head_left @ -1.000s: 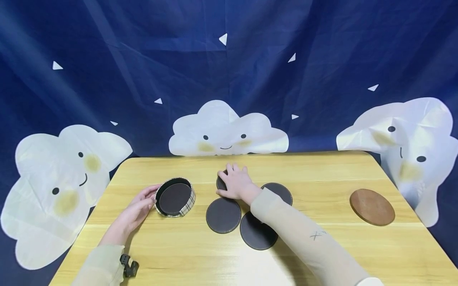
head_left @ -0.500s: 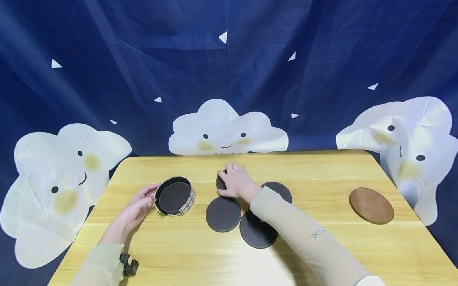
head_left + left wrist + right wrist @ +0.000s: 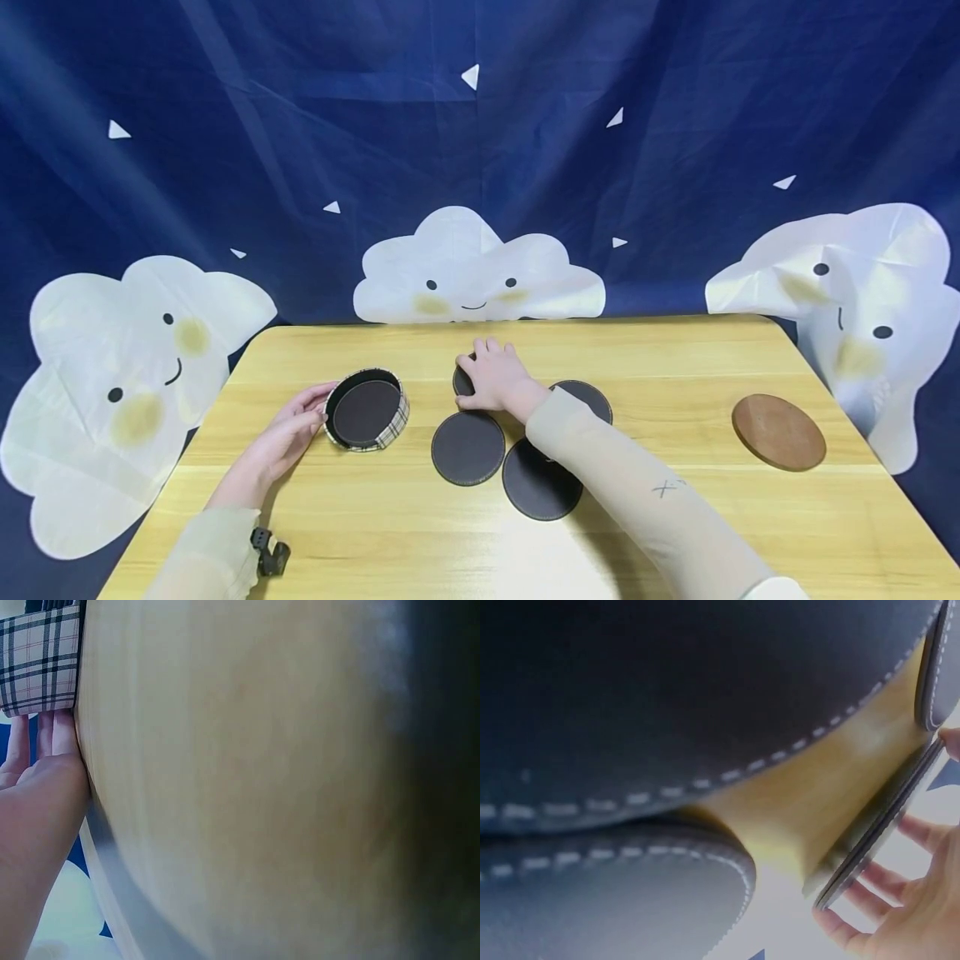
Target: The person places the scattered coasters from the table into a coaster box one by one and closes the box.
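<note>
On the left of the table, in the head view, my left hand point(image 3: 291, 429) holds the outer side of a round plaid coaster holder point(image 3: 392, 431), thumb at the rim. A dark coaster point(image 3: 366, 412) lies inside it. The left wrist view shows my fingers point(image 3: 64, 733) against its plaid wall point(image 3: 41, 660). My right hand point(image 3: 495, 379) grips a dark round coaster point(image 3: 463, 382) by its edges near the far side; the hand hides most of it. In the right wrist view this stitched coaster point(image 3: 881, 825) is pinched between thumb and fingertips point(image 3: 840, 926).
Three more dark coasters lie close to the right arm: one point(image 3: 468, 448) in front of the hand, one point(image 3: 542, 483) nearer, and one point(image 3: 588, 400) partly behind the sleeve. A brown round disc point(image 3: 780, 432) lies at the right. A cloud-print curtain point(image 3: 480, 150) hangs behind the table point(image 3: 375, 525).
Both hands stay almost in place on the holder and the coaster. The right fingers draw in slightly around the coaster; the whole head view shifts a little.
</note>
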A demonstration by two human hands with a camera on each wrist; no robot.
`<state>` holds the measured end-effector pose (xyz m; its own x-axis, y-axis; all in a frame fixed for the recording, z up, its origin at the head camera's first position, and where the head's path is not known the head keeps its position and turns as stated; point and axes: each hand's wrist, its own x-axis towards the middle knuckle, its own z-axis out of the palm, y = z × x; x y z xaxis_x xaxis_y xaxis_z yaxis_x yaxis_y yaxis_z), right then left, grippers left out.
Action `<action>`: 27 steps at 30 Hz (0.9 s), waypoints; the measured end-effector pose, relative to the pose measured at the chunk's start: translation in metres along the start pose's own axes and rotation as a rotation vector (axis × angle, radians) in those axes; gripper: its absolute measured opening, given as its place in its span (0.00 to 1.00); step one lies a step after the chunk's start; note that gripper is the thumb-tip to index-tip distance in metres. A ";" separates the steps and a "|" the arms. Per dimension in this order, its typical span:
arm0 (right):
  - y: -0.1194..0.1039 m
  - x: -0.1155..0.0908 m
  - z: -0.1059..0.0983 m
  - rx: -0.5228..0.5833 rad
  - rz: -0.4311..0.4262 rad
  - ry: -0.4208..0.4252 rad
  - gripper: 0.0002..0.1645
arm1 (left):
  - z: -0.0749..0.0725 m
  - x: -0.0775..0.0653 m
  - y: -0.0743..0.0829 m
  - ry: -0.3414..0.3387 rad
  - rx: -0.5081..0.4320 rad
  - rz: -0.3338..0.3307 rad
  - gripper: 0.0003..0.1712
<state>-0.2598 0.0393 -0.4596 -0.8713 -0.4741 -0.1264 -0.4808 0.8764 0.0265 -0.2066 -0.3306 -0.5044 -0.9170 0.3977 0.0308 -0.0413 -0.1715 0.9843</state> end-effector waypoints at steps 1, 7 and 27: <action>0.000 0.000 0.000 0.003 -0.001 0.002 0.44 | 0.000 0.000 0.000 0.000 0.001 0.001 0.32; 0.002 0.005 -0.001 0.011 -0.016 0.030 0.44 | 0.000 0.001 0.001 -0.001 -0.001 0.000 0.31; -0.026 0.011 -0.034 -0.058 -0.109 0.161 0.44 | -0.001 0.001 -0.001 -0.004 -0.002 0.005 0.32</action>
<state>-0.2605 0.0086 -0.4279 -0.8159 -0.5776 0.0285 -0.5741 0.8149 0.0793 -0.2073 -0.3307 -0.5058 -0.9155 0.4007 0.0366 -0.0376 -0.1758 0.9837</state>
